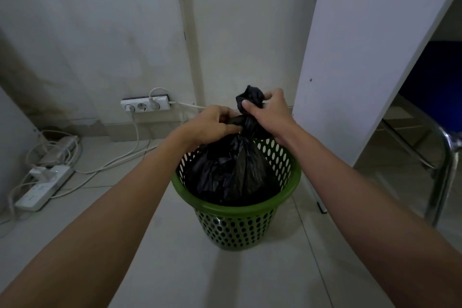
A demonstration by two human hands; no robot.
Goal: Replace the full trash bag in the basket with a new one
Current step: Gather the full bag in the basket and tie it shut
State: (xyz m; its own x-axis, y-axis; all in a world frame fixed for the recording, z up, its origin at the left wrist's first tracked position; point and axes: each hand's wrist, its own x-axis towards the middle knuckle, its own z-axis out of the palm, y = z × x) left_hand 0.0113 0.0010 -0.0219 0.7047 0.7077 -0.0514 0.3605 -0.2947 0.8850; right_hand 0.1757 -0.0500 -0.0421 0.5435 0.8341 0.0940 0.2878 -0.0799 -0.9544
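Observation:
A green perforated plastic basket (236, 224) stands on the tiled floor in the middle of the view. Inside it sits a full black trash bag (232, 172), its top gathered into a twisted neck above the rim. My left hand (212, 124) grips the neck from the left. My right hand (268, 111) pinches the bunched end of the bag, which sticks up above my fingers. Both hands meet right over the basket's far rim. No new bag is in view.
A white furniture panel (362, 62) stands close on the right, with a chrome chair leg (445, 177) beyond it. A wall socket (146, 105) sits behind; power strips (42, 187) and tangled white cables lie on the floor at left.

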